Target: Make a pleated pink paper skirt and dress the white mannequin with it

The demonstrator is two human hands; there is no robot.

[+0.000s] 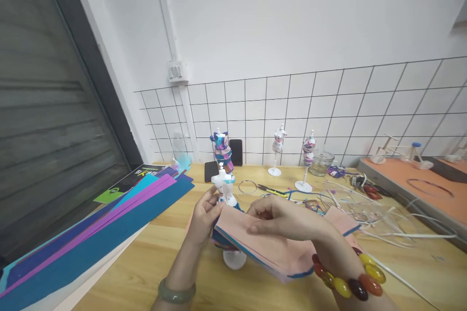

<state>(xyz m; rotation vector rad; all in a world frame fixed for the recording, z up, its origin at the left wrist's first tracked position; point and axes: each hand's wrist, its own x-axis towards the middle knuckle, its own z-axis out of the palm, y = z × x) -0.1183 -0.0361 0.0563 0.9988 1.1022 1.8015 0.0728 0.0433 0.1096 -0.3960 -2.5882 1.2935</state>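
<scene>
My left hand point(204, 218) grips the near end of a stack of pink and blue sheets point(270, 248), fingers curled round its edge. My right hand point(280, 218) lies on top of the same stack with fingers pinched on the upper pink sheet. A small white mannequin point(223, 185) on a round base point(234, 258) stands just behind and under the sheets, touching my left fingers. A green bangle is on my left wrist and an amber bead bracelet on my right.
Long blue and purple sheets point(95, 233) lie at the left over the table edge. Three dressed mini mannequins point(222, 153), two phones point(235, 151), a glass bowl point(321, 163), scissors point(270, 189) and white strips point(383, 223) sit behind. An orange tray point(419, 189) is at right.
</scene>
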